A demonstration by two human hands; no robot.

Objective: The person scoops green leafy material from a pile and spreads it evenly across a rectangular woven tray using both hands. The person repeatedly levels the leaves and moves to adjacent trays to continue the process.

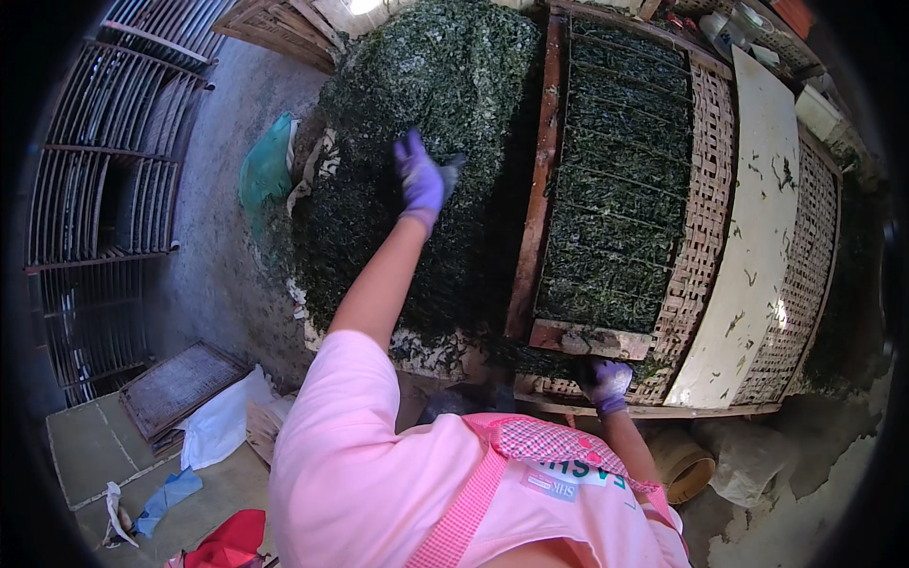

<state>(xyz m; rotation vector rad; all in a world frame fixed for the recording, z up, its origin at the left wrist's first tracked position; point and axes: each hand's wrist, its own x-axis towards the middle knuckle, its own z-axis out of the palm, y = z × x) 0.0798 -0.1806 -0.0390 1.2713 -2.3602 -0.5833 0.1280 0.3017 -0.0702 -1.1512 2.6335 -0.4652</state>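
My left hand (420, 177), in a purple glove, is over a large heap of damp, dark green leafy shreds (461, 78). Its fingers are apart and slightly blurred, and the darkened thumb side points right. To the right lies a long wooden frame (543, 170) crossed by thin strips, with a layer of the same green shreds (618, 192) inside it. My right hand (607, 383), gloved in stained purple, is at the near end of this frame, just below its end board (589, 339). Its fingers are partly hidden in shadow, so its grip is unclear.
Woven mats (703, 177) lie under and beside the frame, with a pale board (753, 234) strewn with scraps. Racks of stacked trays (106, 199) stand at left. Near the floor are a green sack (266, 160), screens (181, 390), and white cloth (224, 419). A cylindrical container (685, 468) sits below right.
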